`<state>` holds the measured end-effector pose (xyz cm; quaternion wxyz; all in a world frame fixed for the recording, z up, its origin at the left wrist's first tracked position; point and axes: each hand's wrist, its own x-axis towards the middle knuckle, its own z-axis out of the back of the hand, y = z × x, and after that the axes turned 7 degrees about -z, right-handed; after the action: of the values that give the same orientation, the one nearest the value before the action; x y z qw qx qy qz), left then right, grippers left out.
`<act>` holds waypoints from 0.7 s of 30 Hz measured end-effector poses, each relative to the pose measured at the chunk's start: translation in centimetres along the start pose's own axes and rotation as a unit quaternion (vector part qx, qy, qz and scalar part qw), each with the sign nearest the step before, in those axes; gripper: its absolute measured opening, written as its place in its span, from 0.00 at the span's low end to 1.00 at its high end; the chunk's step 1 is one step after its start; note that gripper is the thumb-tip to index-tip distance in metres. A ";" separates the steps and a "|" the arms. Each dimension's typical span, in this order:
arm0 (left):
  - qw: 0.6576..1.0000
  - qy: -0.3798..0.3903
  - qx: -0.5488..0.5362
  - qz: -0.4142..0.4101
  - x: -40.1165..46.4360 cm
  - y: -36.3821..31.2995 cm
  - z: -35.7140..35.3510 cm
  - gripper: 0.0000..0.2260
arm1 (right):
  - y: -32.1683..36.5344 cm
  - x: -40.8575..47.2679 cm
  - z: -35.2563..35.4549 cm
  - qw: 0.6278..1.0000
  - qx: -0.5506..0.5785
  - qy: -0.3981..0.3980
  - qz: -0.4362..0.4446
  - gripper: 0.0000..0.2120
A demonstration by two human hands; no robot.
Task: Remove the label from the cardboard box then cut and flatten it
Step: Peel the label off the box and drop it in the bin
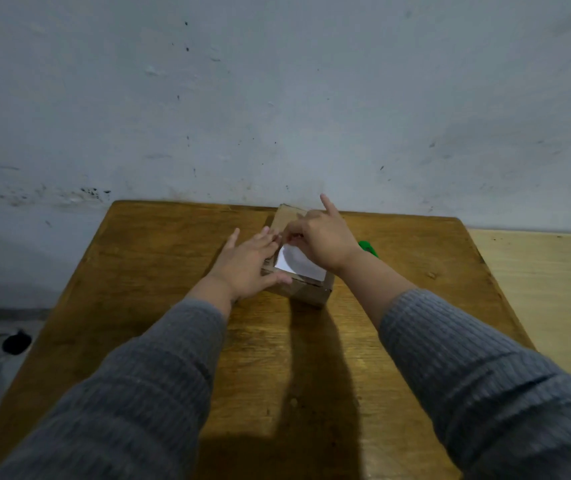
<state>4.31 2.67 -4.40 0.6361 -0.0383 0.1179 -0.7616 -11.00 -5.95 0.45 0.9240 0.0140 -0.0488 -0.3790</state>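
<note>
A small brown cardboard box (308, 289) sits near the far middle of the wooden table (159, 271). A white label (298, 263) lies on its top face. My left hand (247, 263) rests flat against the box's left side and top edge, fingers straight. My right hand (322, 237) hovers over the top of the box, with thumb and a finger pinching at the label's far left corner and one finger sticking up. Part of the label is hidden under my right hand.
A green object (369, 249) lies on the table just right of the box, mostly hidden behind my right wrist. A grey wall stands right behind the table. A lighter wooden surface (537, 271) adjoins on the right. A dark round thing (16, 342) lies on the floor at left.
</note>
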 end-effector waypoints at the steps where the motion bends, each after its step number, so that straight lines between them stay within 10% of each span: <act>1: 1.000 0.004 0.001 0.003 0.0 0.0 0.0 0.39 | 0.0 0.2 0.1 1.000 -0.002 0.007 0.005 0.10; 14: 0.998 0.048 0.024 0.019 0.0 -0.5 0.3 0.38 | -1.4 -0.7 0.5 0.996 0.026 0.088 -0.008 0.23; 21: 0.998 0.043 0.034 0.036 0.1 -1.7 0.5 0.37 | -1.8 -2.4 0.4 0.993 0.084 0.066 -0.057 0.13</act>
<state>2.81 2.78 -3.51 0.6584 0.0205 0.1205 -0.7427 -13.95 -5.56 0.51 0.8976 0.1190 -0.0184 -0.4240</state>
